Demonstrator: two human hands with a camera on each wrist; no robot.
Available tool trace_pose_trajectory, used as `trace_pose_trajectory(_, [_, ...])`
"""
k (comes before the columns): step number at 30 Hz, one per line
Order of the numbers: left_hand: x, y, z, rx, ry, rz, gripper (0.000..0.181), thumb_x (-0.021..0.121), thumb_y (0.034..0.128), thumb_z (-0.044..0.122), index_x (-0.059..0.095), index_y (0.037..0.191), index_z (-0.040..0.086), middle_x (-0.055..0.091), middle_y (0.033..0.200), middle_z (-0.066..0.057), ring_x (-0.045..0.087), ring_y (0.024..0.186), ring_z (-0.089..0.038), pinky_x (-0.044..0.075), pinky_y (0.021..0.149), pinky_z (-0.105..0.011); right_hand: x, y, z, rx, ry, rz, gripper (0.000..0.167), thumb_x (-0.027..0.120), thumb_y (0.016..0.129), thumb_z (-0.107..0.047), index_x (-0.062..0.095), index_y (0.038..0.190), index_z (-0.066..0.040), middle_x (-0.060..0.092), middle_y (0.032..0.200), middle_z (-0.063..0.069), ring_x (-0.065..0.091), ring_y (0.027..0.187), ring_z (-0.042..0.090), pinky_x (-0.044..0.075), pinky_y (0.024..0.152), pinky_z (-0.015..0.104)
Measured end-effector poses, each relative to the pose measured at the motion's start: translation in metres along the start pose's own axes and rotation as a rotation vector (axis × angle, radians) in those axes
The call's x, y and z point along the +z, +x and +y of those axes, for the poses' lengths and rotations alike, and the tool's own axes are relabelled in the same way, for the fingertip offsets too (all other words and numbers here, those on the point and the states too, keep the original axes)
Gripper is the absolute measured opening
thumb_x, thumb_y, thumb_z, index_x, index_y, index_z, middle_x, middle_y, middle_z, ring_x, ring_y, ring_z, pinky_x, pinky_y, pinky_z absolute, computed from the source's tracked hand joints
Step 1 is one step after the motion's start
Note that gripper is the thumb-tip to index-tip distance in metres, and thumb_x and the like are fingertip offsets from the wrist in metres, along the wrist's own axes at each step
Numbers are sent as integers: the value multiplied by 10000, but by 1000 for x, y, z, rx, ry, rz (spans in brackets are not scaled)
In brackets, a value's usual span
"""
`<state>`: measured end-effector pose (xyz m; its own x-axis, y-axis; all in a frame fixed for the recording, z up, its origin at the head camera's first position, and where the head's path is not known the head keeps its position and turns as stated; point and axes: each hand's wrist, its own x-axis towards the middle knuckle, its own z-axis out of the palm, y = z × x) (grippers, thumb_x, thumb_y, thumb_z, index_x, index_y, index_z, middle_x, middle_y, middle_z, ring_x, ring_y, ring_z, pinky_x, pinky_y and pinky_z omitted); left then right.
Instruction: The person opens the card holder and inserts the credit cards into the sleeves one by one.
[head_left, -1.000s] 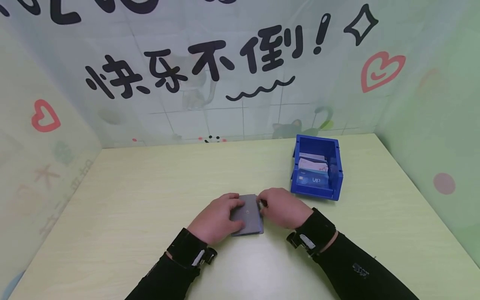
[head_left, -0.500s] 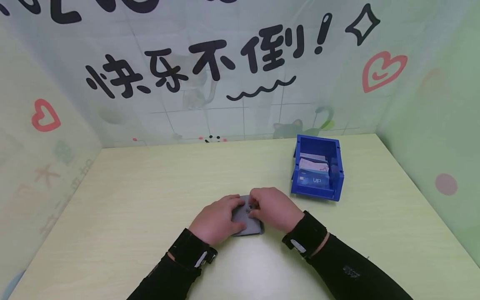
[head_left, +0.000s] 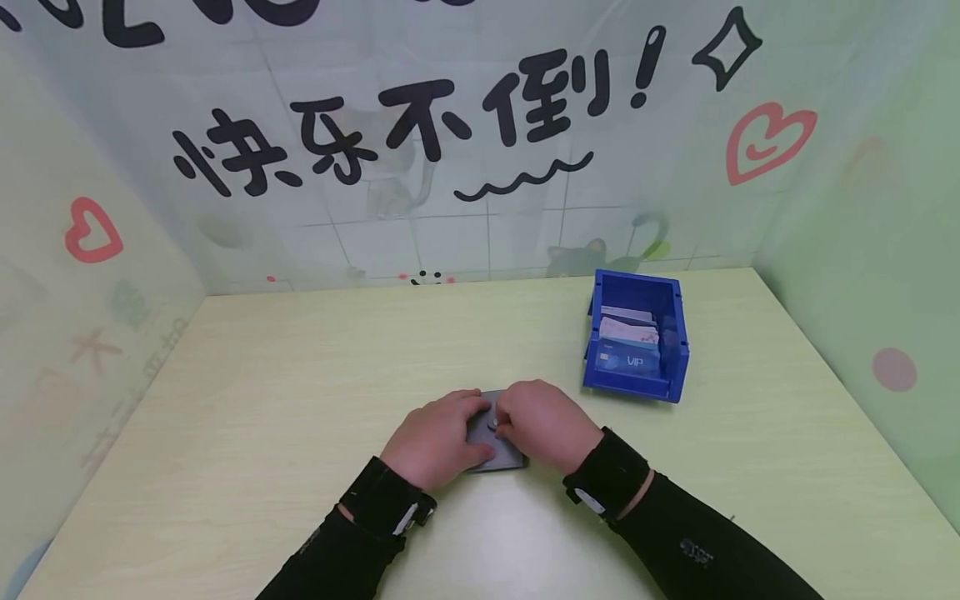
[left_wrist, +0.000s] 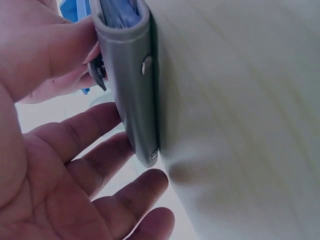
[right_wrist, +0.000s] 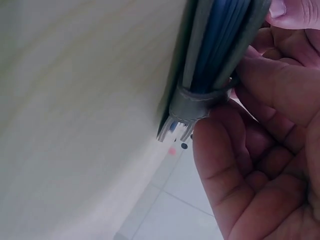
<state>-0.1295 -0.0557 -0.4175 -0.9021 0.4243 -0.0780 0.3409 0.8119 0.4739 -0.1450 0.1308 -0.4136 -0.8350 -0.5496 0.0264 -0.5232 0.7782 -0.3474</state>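
A grey card holder [head_left: 495,456] lies flat on the table, its spine and two metal studs showing in the left wrist view. My left hand [head_left: 431,440] holds its left side, thumb and fingers bent over the edge and top. On the right, my right hand [head_left: 553,425] pinches the closing strap [right_wrist: 194,104] with its snap over the top face. In the right wrist view the strap wraps round the open edge, with blue card sleeves [right_wrist: 220,42] between the covers. The fingertips on the snap are partly hidden.
A blue bin [head_left: 636,385] holding several cards, one marked VIP [head_left: 628,358], stands at the back right of the pale wooden table [head_left: 300,367]. A printed cloth [head_left: 420,192] hangs behind, with side walls left and right.
My right hand has moved left from the card holder's right edge onto its top face, bringing the strap over. The left hand stays almost in place.
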Motion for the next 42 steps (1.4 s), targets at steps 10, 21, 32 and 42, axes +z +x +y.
trace_pose_trajectory(10, [0, 0, 0, 13, 17, 9, 587, 823, 897, 332, 653, 1411, 103, 603, 1519, -95, 585, 1402, -302, 522, 1089, -484, 1, -3, 1, -79, -60, 28, 84, 785, 934, -115, 801, 854, -137, 742, 832, -29, 625, 760, 113, 570, 767, 312])
trace_pose_trajectory(21, [1, 0, 0, 6, 29, 1, 608, 816, 906, 343, 641, 1433, 96, 594, 1530, -95, 577, 1413, -301, 525, 1088, -477, 0, -6, 0, -157, -146, 36, 108, 761, 945, -104, 816, 857, -132, 746, 849, -20, 675, 806, 123, 606, 818, 313])
trace_pose_trajectory(32, [1, 0, 0, 3, 31, 3, 613, 813, 905, 334, 636, 1443, 97, 590, 1536, -97, 570, 1422, -302, 517, 1106, -482, -2, -12, -1, -245, -253, 61, 145, 737, 948, -62, 802, 842, -137, 742, 831, -30, 687, 788, 121, 609, 796, 287])
trace_pose_trajectory(42, [1, -1, 1, 4, 24, 5, 596, 804, 903, 304, 641, 1435, 91, 595, 1527, -103, 584, 1404, -310, 528, 1089, -488, -2, -14, -5, -246, -364, 58, 128, 749, 927, -46, 785, 846, -139, 733, 842, -22, 697, 808, 151, 609, 811, 290])
